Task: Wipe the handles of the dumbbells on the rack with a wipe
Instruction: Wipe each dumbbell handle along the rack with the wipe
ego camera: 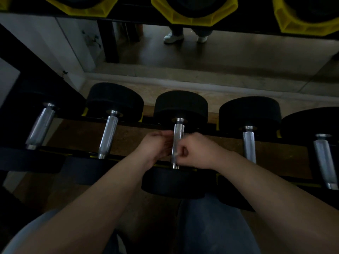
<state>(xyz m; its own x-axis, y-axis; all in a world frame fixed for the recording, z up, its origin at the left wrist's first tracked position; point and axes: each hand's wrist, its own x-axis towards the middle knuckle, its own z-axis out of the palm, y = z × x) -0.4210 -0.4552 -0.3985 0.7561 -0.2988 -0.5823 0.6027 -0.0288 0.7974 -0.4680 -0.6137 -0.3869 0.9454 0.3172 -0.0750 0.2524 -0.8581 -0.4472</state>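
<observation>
At the black rack's (78, 152) middle round-ended dumbbell (180, 107), the right hand (196, 153) pinches a small white wipe (176, 154) against the knurled steel handle (178, 132). The blurred left hand (156, 145) lies alongside, grip unclear. So slight a pinch could drop the wipe between the rails.

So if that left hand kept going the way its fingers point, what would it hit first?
Probably the middle dumbbell's chrome handle, right beside the left hand; blur hides whether they touch.

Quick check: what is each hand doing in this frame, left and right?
Left hand: blurred beside the middle dumbbell handle; grip cannot be told.
Right hand: curled, pinching a small white wipe against that handle.
</observation>
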